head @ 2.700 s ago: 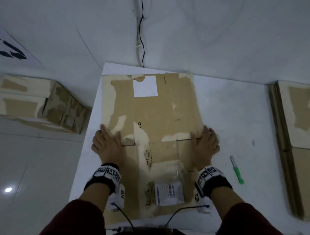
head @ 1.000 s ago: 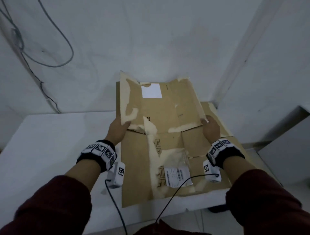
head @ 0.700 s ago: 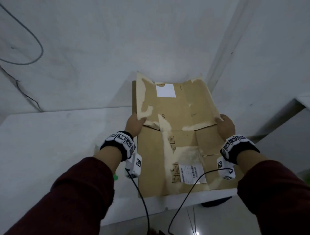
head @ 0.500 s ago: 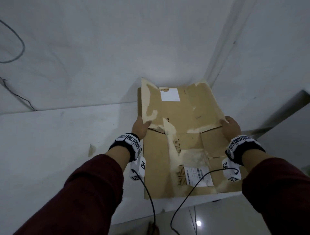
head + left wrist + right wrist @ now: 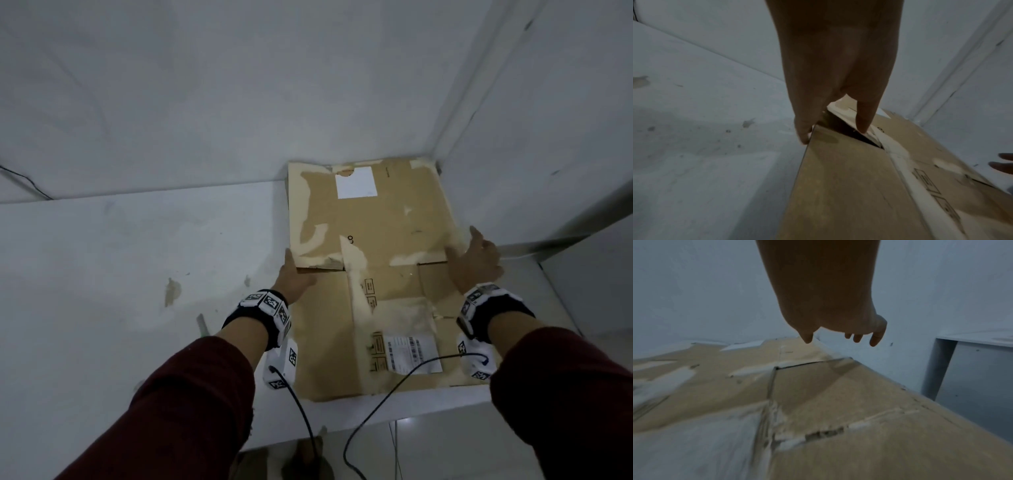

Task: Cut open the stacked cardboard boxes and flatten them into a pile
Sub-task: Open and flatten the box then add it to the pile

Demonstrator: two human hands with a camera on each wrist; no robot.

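Now at the stacking step: flattened brown cardboard box [image 5: 370, 291] lies at the white table [image 5: 120, 274]'s right end. Left hand [image 5: 294, 279] is straight-fingered along its left edge, thumb seemingly on top. Right hand [image 5: 476, 260] is spread at its right edge. Next: release, go cut another.

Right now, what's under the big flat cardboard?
The white table shows beside and in front of the flat cardboard, so the cardboard rests over it. Whether more flattened boxes lie beneath cannot be seen; the sheet covers that.
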